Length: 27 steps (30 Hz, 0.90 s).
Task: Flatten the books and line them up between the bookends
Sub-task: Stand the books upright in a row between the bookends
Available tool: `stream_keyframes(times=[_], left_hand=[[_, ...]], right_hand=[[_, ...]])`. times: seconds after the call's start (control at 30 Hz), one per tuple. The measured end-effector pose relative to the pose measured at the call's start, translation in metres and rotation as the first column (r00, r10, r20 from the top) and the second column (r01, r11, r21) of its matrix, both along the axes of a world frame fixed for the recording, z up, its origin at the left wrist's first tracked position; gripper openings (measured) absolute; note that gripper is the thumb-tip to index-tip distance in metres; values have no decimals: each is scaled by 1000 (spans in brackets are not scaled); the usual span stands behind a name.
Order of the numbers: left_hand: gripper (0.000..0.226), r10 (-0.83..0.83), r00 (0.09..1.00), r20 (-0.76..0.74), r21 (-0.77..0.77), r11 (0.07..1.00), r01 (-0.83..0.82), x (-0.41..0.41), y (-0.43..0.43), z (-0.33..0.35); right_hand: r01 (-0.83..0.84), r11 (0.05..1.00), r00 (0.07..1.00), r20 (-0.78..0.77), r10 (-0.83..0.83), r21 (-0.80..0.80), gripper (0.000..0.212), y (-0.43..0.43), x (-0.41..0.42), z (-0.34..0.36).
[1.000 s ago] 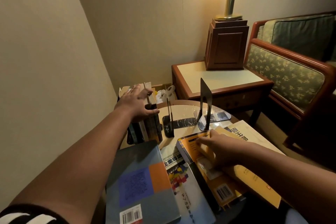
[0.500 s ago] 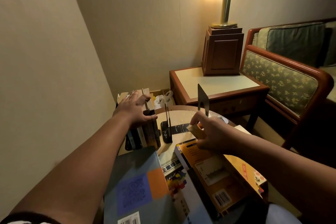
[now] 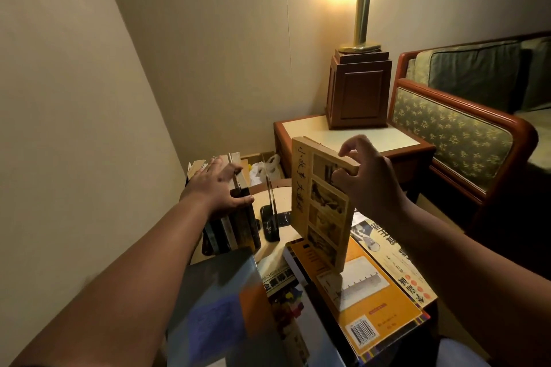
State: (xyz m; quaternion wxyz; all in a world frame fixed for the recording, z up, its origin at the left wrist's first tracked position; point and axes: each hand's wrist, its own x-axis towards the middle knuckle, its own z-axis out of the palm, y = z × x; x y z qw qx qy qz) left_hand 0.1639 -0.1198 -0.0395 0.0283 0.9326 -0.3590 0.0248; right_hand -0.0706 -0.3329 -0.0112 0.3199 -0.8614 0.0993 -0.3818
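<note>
Slotting the tan paperback (image 3: 323,202) in well means holding it vertical. At mid-frame the right hand (image 3: 369,185) pinches its top edge, above the flat orange book (image 3: 366,292). Left of centre, the left hand (image 3: 214,188) presses spread fingers on the standing row (image 3: 235,229). The paperback probably goes down spine-first between that row and the black bookend (image 3: 271,217).

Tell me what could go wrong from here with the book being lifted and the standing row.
1. The right hand pinches the tan paperback book only at its top corner; it could swing or slip onto the orange flat book below.
2. The left hand presses on the row of upright books; the black metal bookend stands apart from it, so they may topple into the gap if released.
</note>
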Motion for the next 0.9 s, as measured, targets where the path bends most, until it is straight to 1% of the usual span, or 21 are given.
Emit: stream_keyframes(times=[0.07, 0.1, 0.13, 0.2, 0.23, 0.27, 0.33, 0.43, 0.57, 0.67, 0.8, 0.9], left_hand=[[86, 0, 1000, -5, -1, 1000, 0, 0, 0, 1], [86, 2, 1000, -3, -2, 1000, -2, -1, 0, 1], [85, 3, 1000, -1, -2, 1000, -3, -3, -1, 2], [85, 2, 1000, 6, -7, 1000, -2, -6, -1, 3], [85, 1, 1000, 11, -7, 1000, -1, -7, 0, 3], [85, 0, 1000, 14, -5, 1000, 0, -8, 0, 4], [86, 0, 1000, 16, 8, 1000, 0, -7, 1, 3], [86, 4, 1000, 14, 10, 1000, -4, -7, 3, 3], [85, 4, 1000, 20, 14, 1000, -4, -5, 3, 1], [87, 1, 1000, 28, 16, 1000, -2, -2, 3, 0], [87, 1, 1000, 31, 19, 1000, -2, -2, 3, 0], [87, 3, 1000, 11, 11, 1000, -3, -4, 4, 2]], right_hand=[[-79, 996, 992, -105, 74, -45, 19, -8, -3, 7], [-124, 992, 974, -197, 116, -31, 15, -12, -4, 14], [-149, 989, 940, -306, 149, 24, 15, -16, -5, 20], [-121, 976, 839, -506, 199, 184, 18, -20, -6, 32], [-102, 969, 801, -559, 215, 226, 23, -21, -5, 35], [-97, 966, 782, -582, 222, 238, 28, -21, -5, 37], [-119, 967, 802, -553, 227, 224, 34, -17, -4, 36], [-148, 979, 862, -467, 198, 140, 33, -10, -4, 30], [-120, 991, 906, -401, 135, 63, 27, -3, 0, 26], [-79, 997, 939, -333, 81, 20, 27, -4, 7, 34], [-35, 999, 990, -137, 35, 4, 30, -6, 19, 67], [34, 999, 999, 7, -34, 23, 27, -1, 32, 94]])
